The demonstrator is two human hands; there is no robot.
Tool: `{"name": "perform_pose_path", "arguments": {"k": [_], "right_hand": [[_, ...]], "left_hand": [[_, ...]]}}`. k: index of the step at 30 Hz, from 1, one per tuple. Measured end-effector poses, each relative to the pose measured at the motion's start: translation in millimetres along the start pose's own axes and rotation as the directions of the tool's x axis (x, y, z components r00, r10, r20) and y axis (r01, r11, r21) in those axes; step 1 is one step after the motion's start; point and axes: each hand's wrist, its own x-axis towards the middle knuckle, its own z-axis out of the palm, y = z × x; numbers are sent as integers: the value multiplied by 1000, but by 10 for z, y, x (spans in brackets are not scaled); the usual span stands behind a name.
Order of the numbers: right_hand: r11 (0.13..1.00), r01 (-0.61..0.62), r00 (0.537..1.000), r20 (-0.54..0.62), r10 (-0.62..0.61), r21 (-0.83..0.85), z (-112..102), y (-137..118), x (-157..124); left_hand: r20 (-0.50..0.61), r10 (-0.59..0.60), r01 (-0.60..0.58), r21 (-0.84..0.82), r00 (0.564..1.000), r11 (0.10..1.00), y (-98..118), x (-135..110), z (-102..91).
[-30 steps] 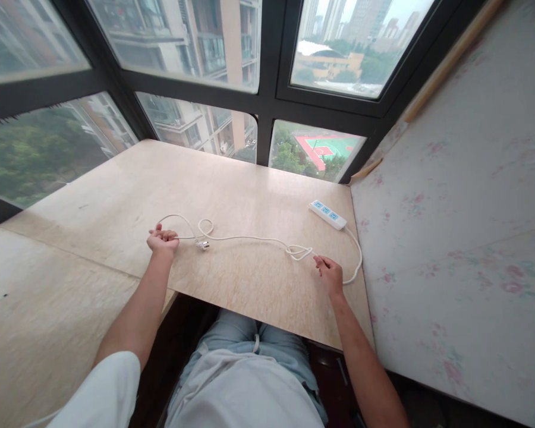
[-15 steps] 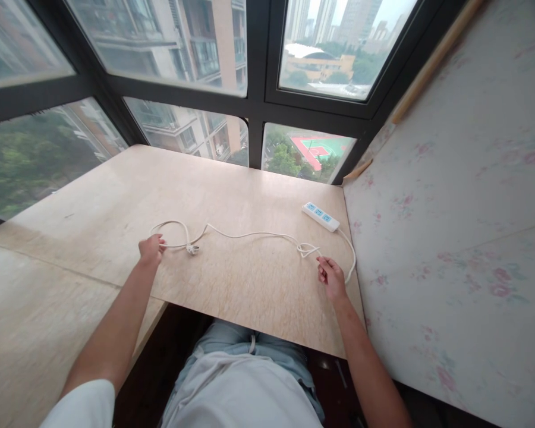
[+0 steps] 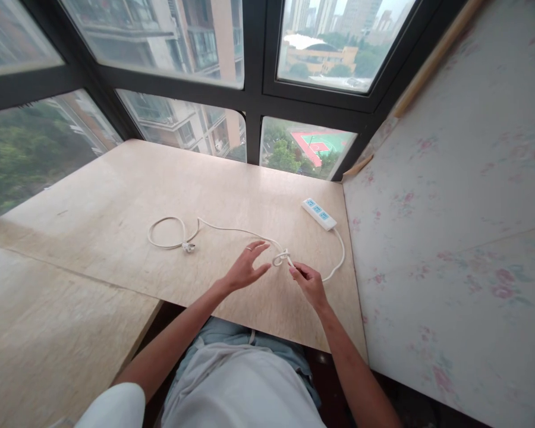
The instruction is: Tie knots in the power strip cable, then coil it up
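A white power strip (image 3: 319,214) with blue sockets lies at the far right of the beige tabletop (image 3: 116,202). Its white cable (image 3: 232,230) runs left across the board, ends in a loose loop and a plug (image 3: 188,246), and has a small knot (image 3: 282,258) near the middle. My right hand (image 3: 307,280) pinches the cable just right of the knot. My left hand (image 3: 246,268) hovers just left of the knot with fingers spread, holding nothing.
Dark-framed windows (image 3: 254,113) rise behind the tabletop. A floral-patterned panel (image 3: 450,226) leans along the right side. A second beige board (image 3: 49,333) sits lower at the left. My lap is below the table's near edge.
My left hand let go of the cable's plug end and moved right to the knot. My right hand shifted left, pulling the cable and knot closer. The plug end now rests in a loop.
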Motion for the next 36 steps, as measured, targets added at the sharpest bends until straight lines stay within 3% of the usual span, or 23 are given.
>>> {"name": "perform_pose_path", "arguments": {"k": [4,8,11,15,19,22,27,32,36], "right_hand": [[978,172,982,103,-161,-117,-28,-77,-69],[958,235,959,199,-201,-165,-190,-76,-148],[917,295,940,255,-228,-269,-400,27,-198],[734,370,925,301,-232,-570,-701,212,-235],[547,363,932,299,-206,-754,-834,259,-259],[548,374,927,294,-232,-749,-805,205,-267],[727,441,891,352,-285,-526,-663,-6,-251],[778,487,873,261,-413,-396,-394,-503,-142],[718,613,785,359,-505,-330,-110,-873,94]], "left_hand": [[88,8,-1,-84,996,996,201,79,312],[28,-107,110,-119,994,987,177,76,343],[-14,-258,245,-265,966,933,141,16,295],[-74,-430,336,-513,900,790,143,-84,234],[-72,-530,322,-723,845,611,176,-155,218],[-77,-541,240,-838,837,490,201,-179,216],[-99,-472,67,-945,876,321,217,-158,145],[-81,-379,55,-941,922,333,238,-75,40],[-74,-263,28,-931,962,364,299,-1,6]]}}
